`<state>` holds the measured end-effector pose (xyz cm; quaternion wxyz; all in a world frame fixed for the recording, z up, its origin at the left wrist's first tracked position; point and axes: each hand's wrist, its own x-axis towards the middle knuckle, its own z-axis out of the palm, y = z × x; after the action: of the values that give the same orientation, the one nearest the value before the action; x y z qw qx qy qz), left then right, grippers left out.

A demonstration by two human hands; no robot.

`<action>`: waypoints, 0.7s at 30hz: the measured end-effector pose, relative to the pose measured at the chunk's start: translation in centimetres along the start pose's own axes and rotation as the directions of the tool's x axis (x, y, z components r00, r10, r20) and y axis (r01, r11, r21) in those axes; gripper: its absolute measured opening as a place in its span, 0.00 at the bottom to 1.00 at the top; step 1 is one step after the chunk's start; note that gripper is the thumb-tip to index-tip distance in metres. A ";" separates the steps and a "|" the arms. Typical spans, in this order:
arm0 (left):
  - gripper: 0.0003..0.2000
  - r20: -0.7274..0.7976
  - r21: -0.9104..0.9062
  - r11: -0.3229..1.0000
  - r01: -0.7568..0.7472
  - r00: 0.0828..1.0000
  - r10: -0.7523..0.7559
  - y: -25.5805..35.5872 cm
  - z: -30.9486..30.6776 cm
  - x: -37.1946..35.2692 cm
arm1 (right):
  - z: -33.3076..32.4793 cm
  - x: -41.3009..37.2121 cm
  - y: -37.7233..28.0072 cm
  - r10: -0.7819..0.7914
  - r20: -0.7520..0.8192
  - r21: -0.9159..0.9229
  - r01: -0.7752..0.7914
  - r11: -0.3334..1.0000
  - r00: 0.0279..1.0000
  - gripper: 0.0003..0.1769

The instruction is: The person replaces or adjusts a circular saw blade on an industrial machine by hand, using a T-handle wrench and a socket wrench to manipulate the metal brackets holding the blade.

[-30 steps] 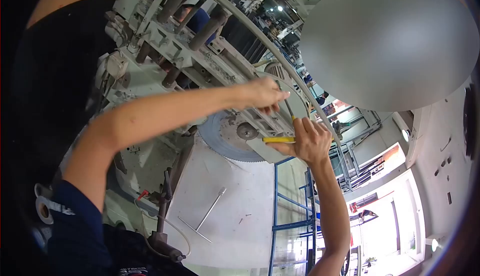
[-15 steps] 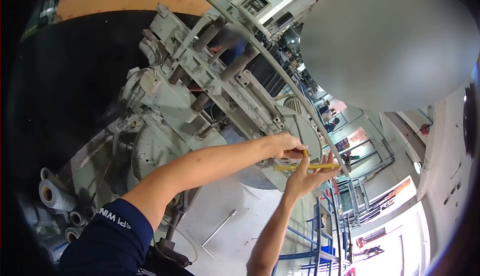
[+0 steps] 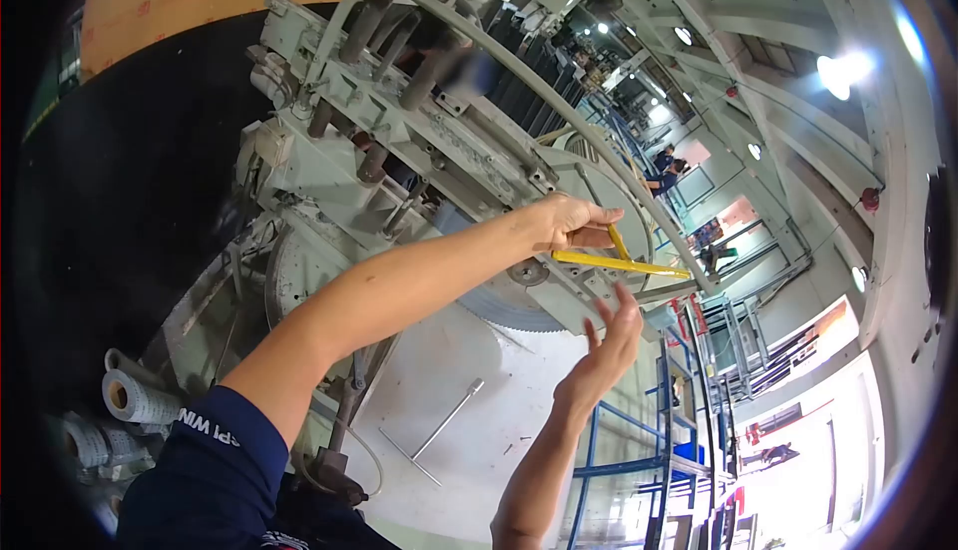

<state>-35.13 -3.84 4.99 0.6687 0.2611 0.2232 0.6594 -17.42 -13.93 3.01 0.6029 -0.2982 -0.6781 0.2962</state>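
My left hand [image 3: 581, 221] is closed around one end of a yellow folding ruler [image 3: 621, 265]. One section of the ruler slants up to my fingers, and a longer one stretches out to the right. Just below it is my right hand [image 3: 607, 345], apart from the ruler, with its fingers spread and slightly smeared by motion. Behind both hands stands a large grey-green machine [image 3: 439, 141]. A toothed circular saw blade [image 3: 514, 312] shows under my left forearm.
A T-handled wrench [image 3: 444, 432] lies on a white surface [image 3: 399, 420] with a few small bits. Wrapped rolls [image 3: 140, 397] are at lower left. A curved rail [image 3: 559, 111] crosses the machine. Blue racks [image 3: 629, 470] stand at right; people [image 3: 667, 173] are far off.
My right hand has let go of the yellow ruler and dropped below it. My left hand keeps hold. The view has shifted, and the large grey round shape at upper right is gone.
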 end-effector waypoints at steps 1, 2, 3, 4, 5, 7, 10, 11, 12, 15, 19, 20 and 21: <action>0.11 -0.010 0.029 1.000 -0.006 1.000 0.006 -0.2 0.2 -0.4 | 0.2 0.7 -0.4 0.223 0.025 0.317 -0.219 0.923 0.974 0.27; 0.11 -0.019 0.063 0.998 -0.013 1.000 0.014 -0.4 0.2 -0.6 | 0.4 1.4 -0.5 0.177 0.010 0.278 -0.173 0.945 0.984 0.34; 0.11 -0.026 0.099 0.995 -0.016 1.000 0.018 -0.7 0.2 -0.9 | 0.8 2.1 0.0 0.031 -0.051 0.182 -0.021 0.983 0.998 0.30; 0.12 -0.023 0.093 0.995 -0.027 0.999 0.029 -1.0 0.1 -0.9 | 1.2 2.8 0.6 -0.121 -0.098 0.072 0.129 0.989 0.988 0.26; 0.12 -0.012 0.093 0.995 -0.030 0.999 0.032 -1.2 -0.1 -0.9 | 1.3 3.5 1.0 -0.275 -0.130 -0.047 0.272 0.961 0.953 0.23; 0.12 0.014 0.090 0.995 -0.040 0.999 0.039 -1.4 0.0 -0.3 | -0.1 4.7 0.4 -0.605 0.275 -0.521 0.644 0.559 0.747 0.18; 0.10 0.022 0.035 0.999 -0.018 1.000 0.018 -1.3 0.6 0.7 | -1.2 4.3 0.6 -0.554 0.579 -0.578 0.780 0.240 0.599 0.14; 0.10 0.044 0.013 1.000 -0.014 0.999 0.013 -1.0 0.9 0.9 | -1.3 3.9 0.7 -0.531 0.604 -0.562 0.790 0.246 0.595 0.13; 0.09 -0.004 0.036 0.998 -0.045 0.999 0.045 -0.8 1.4 1.2 | -2.3 3.2 1.0 -0.510 0.557 -0.594 0.744 0.306 0.655 0.10; 0.08 -0.086 -0.073 0.993 -0.089 0.993 0.083 -0.6 3.1 0.3 | -4.5 1.8 1.9 -0.477 0.276 -0.548 0.545 0.635 0.834 0.09; 0.08 -0.066 -0.152 0.980 -0.129 0.990 0.120 -1.5 3.0 1.3 | -3.7 4.4 2.0 -0.360 0.028 -0.531 0.319 0.785 0.933 0.20; 0.08 0.027 -0.201 0.969 -0.144 0.988 0.152 -1.7 1.4 2.4 | -3.5 5.4 1.0 -0.326 -0.028 -0.584 0.249 0.772 0.945 0.25; 0.08 0.067 -0.173 0.973 -0.151 0.984 0.165 -1.5 1.3 2.0 | -3.1 6.7 0.6 -0.338 -0.033 -0.556 0.264 0.788 0.941 0.24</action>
<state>-33.05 -1.86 5.08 0.6420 0.2474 0.1185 0.7159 -14.96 -8.33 7.10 0.5758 -0.3636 -0.7318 -0.0285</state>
